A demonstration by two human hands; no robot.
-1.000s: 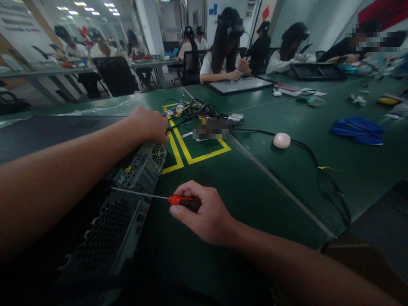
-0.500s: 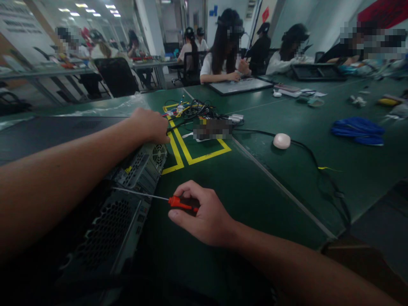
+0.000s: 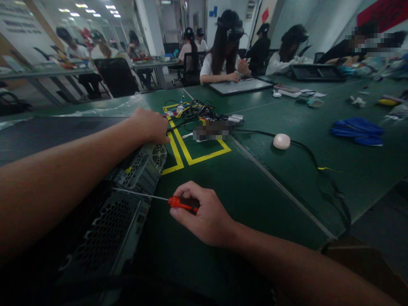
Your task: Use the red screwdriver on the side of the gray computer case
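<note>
Two hands on the work. Right hand [image 3: 204,212]: fingers and thumb wrapped round the orange-and-black handle of a screwdriver [image 3: 181,204]; shaft runs leftward from the fingertips to the rear of a computer case [image 3: 119,221]; tip contact unclear in the shadow. Left hand [image 3: 151,125]: back uppermost, at the case's far rear corner, fingers bent; cannot tell whether gripping or resting. Case sits on the green bench [image 3: 255,204], left of the right hand, partly behind the left forearm. Cable tangle [image 3: 199,108]: just right of the left hand. Pale rounded object [image 3: 281,141]: beyond the right hand, rightward.
</note>
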